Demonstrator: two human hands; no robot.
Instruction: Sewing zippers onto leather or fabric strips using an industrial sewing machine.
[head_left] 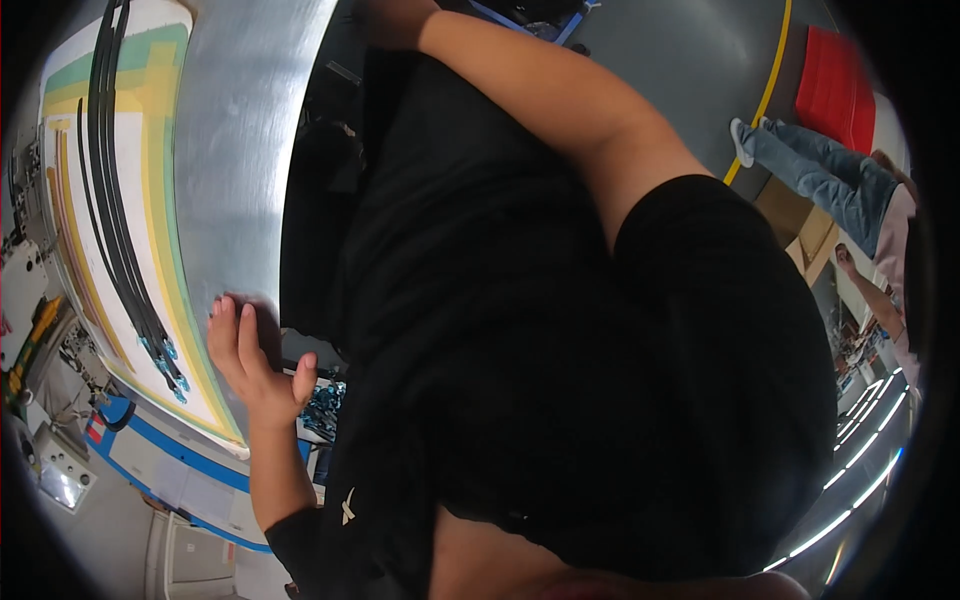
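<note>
My left hand (pixel 245 352) lies flat, palm down, on the edge of a brushed metal table (pixel 240 130), fingers apart and holding nothing. Just left of it is a white board (pixel 80 260) with yellow and green bands. Several black cables (pixel 112 210) lie on the board, ending in blue connectors (pixel 170 365) close to my fingertips. My black shirt (pixel 520 330) fills the middle of the view. My right arm (pixel 560 110) reaches toward the top edge. My right hand (pixel 385 20) is cut off there, and I cannot make out its fingers.
A bin of small blue parts (pixel 325 400) sits under the table edge by my thumb. Machinery (pixel 25 290) and a grey box (pixel 60 465) stand at far left. Another person in jeans (pixel 830 170) stands at right near a red object (pixel 835 85) and a yellow floor line (pixel 770 80).
</note>
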